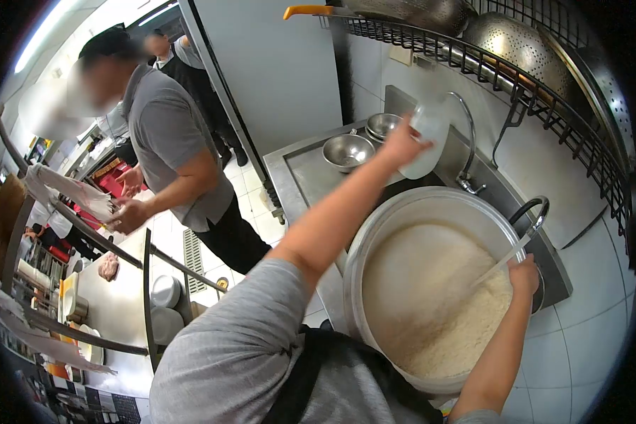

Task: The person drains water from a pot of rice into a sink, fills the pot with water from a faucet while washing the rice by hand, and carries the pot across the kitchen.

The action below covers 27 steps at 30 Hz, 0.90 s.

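Observation:
My left hand reaches out beyond the big pot and grips a translucent whitish plastic container, whose top is blurred. On the near right side, my right hand is closed on the rim of the large metal pot. Pale grains lie in the pot under cloudy water. From the curved tap beside the rim, a stream of water runs into the pot, near my right hand.
Metal bowls stand on the steel counter, behind a second tap. Overhead hangs a wire rack with colanders. A co-worker stands at the left by a worktable; another person is farther back.

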Motion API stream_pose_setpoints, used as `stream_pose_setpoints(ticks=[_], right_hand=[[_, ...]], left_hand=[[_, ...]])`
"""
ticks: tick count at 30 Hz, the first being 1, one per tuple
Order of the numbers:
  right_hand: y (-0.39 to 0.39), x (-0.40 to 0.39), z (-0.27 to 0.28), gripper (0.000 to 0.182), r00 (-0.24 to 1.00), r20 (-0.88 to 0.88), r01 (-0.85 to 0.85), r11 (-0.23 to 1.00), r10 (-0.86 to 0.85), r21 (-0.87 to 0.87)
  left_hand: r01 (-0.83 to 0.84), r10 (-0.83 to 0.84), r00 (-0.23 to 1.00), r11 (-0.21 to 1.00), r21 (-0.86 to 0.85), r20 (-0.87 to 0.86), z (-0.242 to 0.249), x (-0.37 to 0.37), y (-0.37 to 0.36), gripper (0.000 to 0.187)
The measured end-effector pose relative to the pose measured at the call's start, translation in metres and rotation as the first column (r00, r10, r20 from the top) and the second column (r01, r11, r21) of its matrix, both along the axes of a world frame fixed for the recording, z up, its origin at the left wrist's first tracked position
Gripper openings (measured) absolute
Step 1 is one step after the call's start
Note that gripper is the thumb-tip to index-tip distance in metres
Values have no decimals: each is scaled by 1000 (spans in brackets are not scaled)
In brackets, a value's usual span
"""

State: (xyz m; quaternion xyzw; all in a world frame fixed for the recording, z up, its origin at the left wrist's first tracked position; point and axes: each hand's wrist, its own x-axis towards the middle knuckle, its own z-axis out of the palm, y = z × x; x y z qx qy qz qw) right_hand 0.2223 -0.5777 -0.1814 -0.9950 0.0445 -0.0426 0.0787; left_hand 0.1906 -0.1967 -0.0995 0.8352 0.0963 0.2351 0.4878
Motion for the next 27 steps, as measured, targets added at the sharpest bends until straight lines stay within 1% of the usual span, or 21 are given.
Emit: stream_pose_setpoints(ticks=[1, 2, 3, 4, 5, 6, 7, 8, 10, 13, 14, 15, 17, 18, 19, 21, 23, 25, 26, 27], right_hand=[[0, -1, 1, 59, 1000, -2, -8, 1000, 8, -1], [1, -2, 2, 59, 1000, -9, -2, 1000, 3, 5], [2, -4, 6, 59, 1000, -15, 5, 1000, -5, 12], [4, -7, 8, 58, 1000, -22, 14, 1000, -14, 20], [5, -9, 12, 58, 999, -28, 24, 999, -23, 28], [6, -13, 15, 59, 999, -36, 32, 999, -31, 33], [7, -13, 17, 59, 998, -45, 41, 998, -39, 38], [7, -11, 15, 60, 999, -38, 26, 999, -24, 46], [3, -7, 9, 62, 1000, -31, 4, 998, -3, 56], [4, -10, 14, 63, 998, -62, 9, 999, -6, 51], [4, -10, 15, 64, 997, -72, 19, 998, -16, 52], [5, -11, 17, 65, 996, -80, 30, 998, -26, 54], [6, -11, 19, 66, 995, -96, 44, 998, -39, 52], [6, -10, 19, 67, 994, -105, 47, 998, -42, 47], [6, -10, 18, 67, 992, -115, 48, 998, -43, 42], [4, -8, 15, 67, 993, -114, 40, 998, -34, 47], [4, -10, 19, 68, 991, -134, 34, 998, -28, 46], [8, -14, 26, 68, 985, -169, 34, 998, -26, 43], [6, -13, 26, 68, 988, -155, 20, 999, -12, 48], [5, -10, 22, 67, 990, -144, 7, 999, 0, 51]], left_hand=[[15, -4, 998, 985, -170, 65, 16, -6, 26, 71], [-174, 183, 980, 978, -119, 74, 54, -39, 33, 66], [-184, 223, 922, 972, -148, 318, 39, -20, 92, 62], [-274, 337, 904, 929, -247, 263, 79, -64, 90, 64], [-352, 449, 795, 889, -292, 408, 89, -77, 121, 72], [-276, 460, 721, 877, -393, 518, 104, -99, 145, 80], [-317, 545, 623, 832, -456, 561, 118, -125, 153, 84], [-365, 606, 511, 795, -484, 609, 127, -140, 171, 84], [-318, 642, 449, 764, -561, 621, 132, -165, 184, 89], [-372, 550, 678, 829, -418, 488, 114, -158, 194, 85], [-400, 544, 745, 827, -394, 385, 104, -146, 186, 81], [-418, 506, 815, 851, -318, 283, 92, -134, 174, 80], [-317, 370, 912, 911, -264, 179, 67, -105, 147, 79], [-261, 299, 943, 936, -234, 144, 52, -90, 132, 74], [-203, 229, 968, 957, -207, 105, 37, -76, 115, 69], [-15, 10, 999, 992, -129, -44, 12, -48, 82, 64], [171, -149, 958, 983, 70, -245, -16, -22, 49, 63], [287, -160, 919, 898, 335, -359, -24, -16, 4, 67], [310, -167, 930, 836, 453, -327, -38, -6, -9, 72], [294, -134, 937, 800, 523, -322, -52, 9, -23, 69]])
